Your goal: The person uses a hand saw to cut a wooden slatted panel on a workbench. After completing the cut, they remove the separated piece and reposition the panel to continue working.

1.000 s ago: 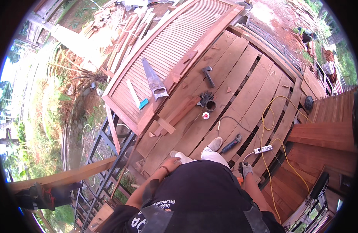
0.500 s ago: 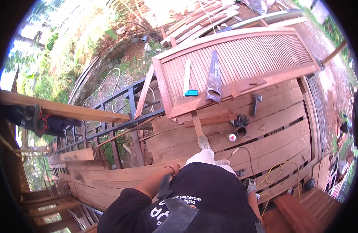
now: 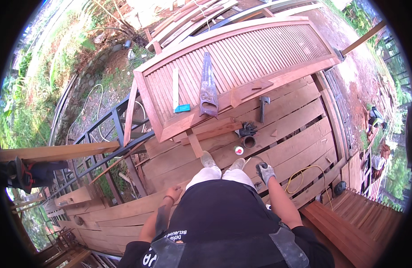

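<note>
I stand on a wooden plank deck (image 3: 286,147), looking down past my dark shirt at my light shoes. My left hand (image 3: 172,193) is bare and hangs by my left thigh, holding nothing I can see. My right hand (image 3: 265,172) wears a grey and black glove and is raised beside my right thigh with its fingers curled; whether it grips anything is unclear. Just ahead of my feet lie a small white and red round can (image 3: 238,150), a dark ring-shaped tin (image 3: 249,141) and a pair of black gloves (image 3: 247,129).
A large louvred wooden door panel (image 3: 259,49) lies ahead with a handsaw (image 3: 208,87) and a blue-handled square (image 3: 177,91) on it. A hammer (image 3: 262,105) lies nearby. A yellow cable (image 3: 304,176) loops at the right. A black metal railing (image 3: 103,147) and a plank (image 3: 58,151) edge the left.
The view has swung, so the door panel now lies across the top. My gloved right hand has come up beside my thigh. My feet stay near the small can.
</note>
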### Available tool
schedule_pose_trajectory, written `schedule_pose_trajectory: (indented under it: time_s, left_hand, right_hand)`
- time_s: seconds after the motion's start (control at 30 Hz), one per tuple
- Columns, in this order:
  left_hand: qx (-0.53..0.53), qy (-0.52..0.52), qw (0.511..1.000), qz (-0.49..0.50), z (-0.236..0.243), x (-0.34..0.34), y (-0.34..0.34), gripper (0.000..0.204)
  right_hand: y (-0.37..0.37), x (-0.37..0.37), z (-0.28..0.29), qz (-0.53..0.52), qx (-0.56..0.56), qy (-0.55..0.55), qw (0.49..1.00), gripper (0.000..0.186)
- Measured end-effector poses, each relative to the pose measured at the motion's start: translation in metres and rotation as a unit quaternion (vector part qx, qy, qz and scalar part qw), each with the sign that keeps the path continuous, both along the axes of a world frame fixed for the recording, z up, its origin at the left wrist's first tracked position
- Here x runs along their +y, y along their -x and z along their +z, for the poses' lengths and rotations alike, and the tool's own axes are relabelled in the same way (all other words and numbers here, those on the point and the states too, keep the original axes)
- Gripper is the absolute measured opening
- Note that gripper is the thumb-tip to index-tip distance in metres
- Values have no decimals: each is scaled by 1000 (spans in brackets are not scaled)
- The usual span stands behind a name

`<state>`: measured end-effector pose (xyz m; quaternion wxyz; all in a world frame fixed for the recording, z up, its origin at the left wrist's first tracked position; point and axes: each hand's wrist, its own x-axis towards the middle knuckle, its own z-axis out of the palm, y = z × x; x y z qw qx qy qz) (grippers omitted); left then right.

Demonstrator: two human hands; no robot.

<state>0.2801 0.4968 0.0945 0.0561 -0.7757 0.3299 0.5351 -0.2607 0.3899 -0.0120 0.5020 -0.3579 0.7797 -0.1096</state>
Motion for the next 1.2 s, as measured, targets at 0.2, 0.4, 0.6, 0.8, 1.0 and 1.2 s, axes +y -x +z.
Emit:
schedule_pose_trajectory:
  time_s: [0.2, 0.4, 0.6, 0.8, 1.0, 1.2]
  left_hand:
    - [12, -29, 999, -25, -5, 35, 17, 35]
    - [-13, -29, 991, -128, 13, -51, 81, 43]
    - [-15, -167, 942, -291, -60, -61, 165, 78]
    - [-56, -26, 953, -297, -106, -41, 160, 55]
    - [-28, 20, 973, -228, -113, -48, 131, 44]
    - [-30, 28, 967, -250, -112, -56, 125, 44]
  right_hand:
    - [-67, -35, 109, 110, 52, -123, 985, 40]
    - [-69, -13, 44, 338, 80, -184, 919, 48]
    - [-138, -74, -97, 441, 86, -33, 893, 46]
    - [-204, -191, -249, 562, 157, 22, 812, 42]
    - [-221, -235, -390, 584, 269, 117, 757, 57]
    - [-223, -251, -381, 584, 263, 94, 763, 43]
